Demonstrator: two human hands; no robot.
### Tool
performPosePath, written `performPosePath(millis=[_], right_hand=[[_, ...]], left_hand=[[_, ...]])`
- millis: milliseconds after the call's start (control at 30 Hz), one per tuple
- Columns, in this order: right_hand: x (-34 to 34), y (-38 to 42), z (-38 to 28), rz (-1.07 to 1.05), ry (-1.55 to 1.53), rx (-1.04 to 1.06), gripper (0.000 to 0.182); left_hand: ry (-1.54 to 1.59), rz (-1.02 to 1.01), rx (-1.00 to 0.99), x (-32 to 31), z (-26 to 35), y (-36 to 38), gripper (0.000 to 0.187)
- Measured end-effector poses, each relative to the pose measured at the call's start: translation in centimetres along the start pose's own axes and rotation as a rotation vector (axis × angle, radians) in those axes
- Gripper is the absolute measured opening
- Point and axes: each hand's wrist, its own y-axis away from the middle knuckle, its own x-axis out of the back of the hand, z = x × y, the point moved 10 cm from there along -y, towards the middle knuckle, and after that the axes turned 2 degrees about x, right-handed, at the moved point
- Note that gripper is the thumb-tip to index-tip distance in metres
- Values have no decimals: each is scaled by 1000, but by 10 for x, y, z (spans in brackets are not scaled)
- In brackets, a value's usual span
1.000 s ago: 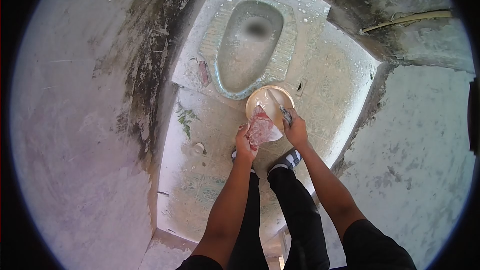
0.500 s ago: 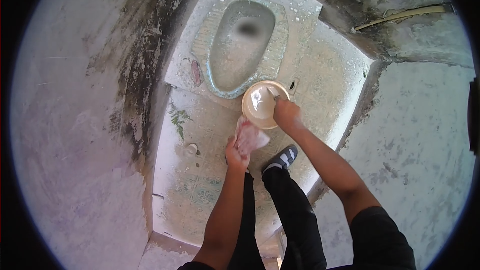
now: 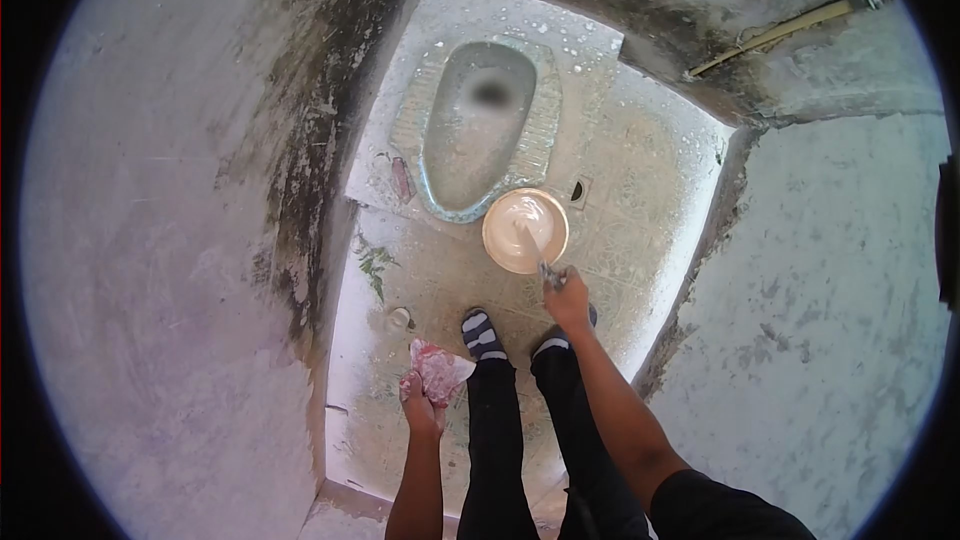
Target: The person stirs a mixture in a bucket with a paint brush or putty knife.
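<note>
At the lower left, my left hand (image 3: 422, 408) grips a red and white piece (image 3: 441, 374), which looks like a crumpled sheet or bag smeared with white. My right hand (image 3: 567, 298) is closed round the handle of a scraper-like tool (image 3: 541, 262). The tool's far end reaches over the round bucket (image 3: 489, 240), which holds a pale, wet mix. This bucket stands on the floor just below the squat toilet.
The squat toilet (image 3: 430, 180) is set in a raised ledge, with a floor drain (image 3: 577, 191) to its right. A green sprig (image 3: 374, 265) and a small white object (image 3: 400, 318) lie left. A pipe (image 3: 800, 28) runs by the upper right wall.
My left hand has moved down and left, away from the bucket, with the red and white piece. My right hand has drawn back from the bucket's rim, and the view has shifted slightly.
</note>
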Motion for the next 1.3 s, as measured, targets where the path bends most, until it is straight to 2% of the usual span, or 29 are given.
performPosePath(millis=[33, 67, 133, 167, 233, 267, 400, 467, 500, 567, 600, 633, 667, 700, 733, 767, 833, 967, 1033, 1200, 1300], right_hand=[[4, 8, 0, 18, 121, 90, 26], [6, 14, 8, 25, 114, 87, 26], [21, 25, -16, 153, 143, 272, 26], [20, 26, -17, 152, 133, 270, 26], [13, 27, -12, 111, 124, 251, 30], [10, 27, -7, 108, 119, 238, 30], [11, 25, -6, 157, 76, 245, 33], [7, 27, 5, 155, 55, 210, 33], [3, 24, 10, 178, 52, 289, 30], [1, 19, 16, 202, 48, 371, 28], [-3, 12, 27, 150, -107, 269, 33], [-11, 9, 41, 94, -260, 160, 40], [-12, 9, 46, 90, -259, 150, 40], [-26, 10, 63, -55, -457, -93, 36], [-42, 19, 75, -198, -653, -335, 32], [-37, 21, 71, -196, -656, -338, 32], [-40, 23, 54, -259, -729, -271, 23], [-43, 30, 54, -268, -870, -275, 28], [-37, 42, 50, -207, -1017, -326, 36], [-27, 52, 45, -167, -981, -283, 39], [-15, 62, 29, -135, -929, -268, 37]], left_hand=[[-67, 24, -28, -4, 5, 4, 32], [-74, 17, -29, -10, 6, 9, 32], [-190, 38, -34, -61, 21, 32, 33], [-198, 39, -40, -77, 21, 33, 33], [-434, 137, -112, -96, 28, 36, 33], [-467, 81, -127, -115, 30, 36, 31], [-433, 53, -148, -151, 15, 25, 28], [-327, -44, -110, -168, 3, 19, 29], [-331, -46, -104, -172, -3, 16, 29], [-633, 23, -226, -176, 0, 9, 22], [-634, 25, -227, -181, -2, 6, 22], [-796, -113, -442, -206, 6, 13, 22], [-955, -258, -653, -229, 8, 26, 22], [-961, -259, -643, -231, 4, 26, 22], [-1115, -295, -708, -244, 1, 31, 26], [-1267, -330, -777, -256, -4, 34, 31], [-1365, -360, -807, -265, -15, 31, 35], [-1641, -398, -838, -275, -42, 19, 42], [-1688, -387, -796, -282, -45, 15, 41], [-1840, -347, -762, -292, -48, 11, 39], [-1847, -322, -823, -302, -36, 9, 38]])
